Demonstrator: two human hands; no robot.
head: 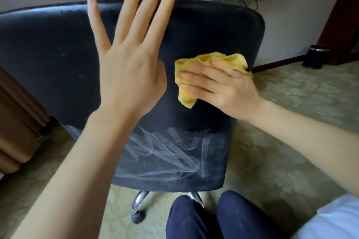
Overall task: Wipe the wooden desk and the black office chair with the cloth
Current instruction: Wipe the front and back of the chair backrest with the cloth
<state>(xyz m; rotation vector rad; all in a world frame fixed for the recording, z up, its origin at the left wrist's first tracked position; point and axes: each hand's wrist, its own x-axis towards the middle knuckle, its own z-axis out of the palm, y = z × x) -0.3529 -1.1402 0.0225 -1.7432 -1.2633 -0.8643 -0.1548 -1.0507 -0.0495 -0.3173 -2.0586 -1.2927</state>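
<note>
A bunched yellow microfibre cloth (219, 59) lies against the backrest of the black, velvety office chair (48, 54), low on the backrest and close to its right edge. The right hand (223, 87) covers it with its fingers stretched flat, pressing it to the fabric. The thumb is hidden, so whether it also pinches the cloth cannot be told. The left hand (128, 68) is raised in front of the middle of the backrest with its fingers spread and straight, holding nothing. Whether it touches the chair is unclear.

The likeliest trouble is the chair itself. It stands on a chrome castor base (139, 200) on patterned carpet (291, 141), and a sideways push from the right hand could roll or swivel it if the left hand is not bracing it. The cloth is only pinned by flat fingers, so a fast stroke could leave it behind or roll it into a tighter lump that cleans little. The pile also marks easily: pale streaks (171, 157) already cross the seat, and uneven strokes would probably add more.

The chair seems to face the person, its seat's front edge towards the knees and the backrest's width running left to right. The cloth's long axis slants from upper right to lower left, with its tail pointing down at the seat.
</note>
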